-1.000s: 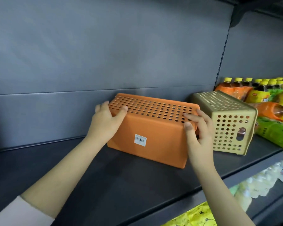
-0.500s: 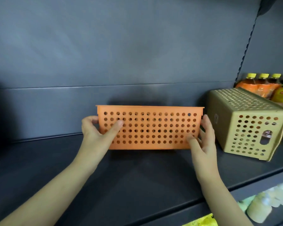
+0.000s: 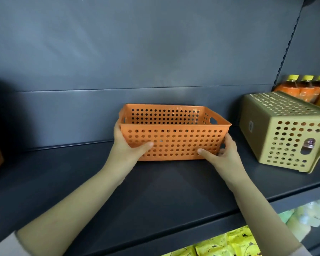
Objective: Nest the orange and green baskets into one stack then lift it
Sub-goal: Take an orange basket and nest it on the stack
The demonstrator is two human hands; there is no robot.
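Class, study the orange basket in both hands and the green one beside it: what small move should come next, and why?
Probably free the right hand and reach for the green basket. The orange basket sits upright, mouth up, on the shelf, while the green one lies overturned, apart, to its right.

shop, gondola shelf (image 3: 155, 191), stocked drinks (image 3: 301, 89)

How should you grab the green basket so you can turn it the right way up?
The green basket lies tipped over, its opening apparently facing right. Probably best to grip its two short perforated ends, one hand at the near end with the oval handle slot and one at the far end, coming from the front. The bottles crowd its right side.
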